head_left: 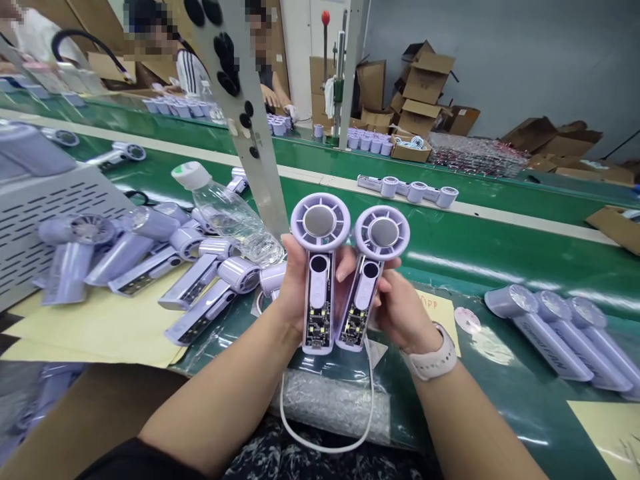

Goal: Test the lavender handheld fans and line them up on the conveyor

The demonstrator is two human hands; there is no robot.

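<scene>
My left hand (294, 283) is closed around a purple handheld fan (319, 293), held upright with its round grille toward me. Beside it, a second handheld fan (358, 293) of the same kind tilts slightly right in my right hand (403, 303). Both handles show a black circuit board with small lit squares under a lilac button panel. The fingers behind the handles are partly hidden. A white cable (327, 448) loops below the fans; its ends are hidden. My right wrist wears a pale watch strap (434, 357).
Several purple fans (200, 273) lie piled at left on yellow paper (100, 327), near a plastic bottle (235, 217). More fans (555, 333) lie in a row at right. A metal post (260, 160) rises ahead. Fans (417, 192) sit along the green conveyor (515, 230). People work beyond.
</scene>
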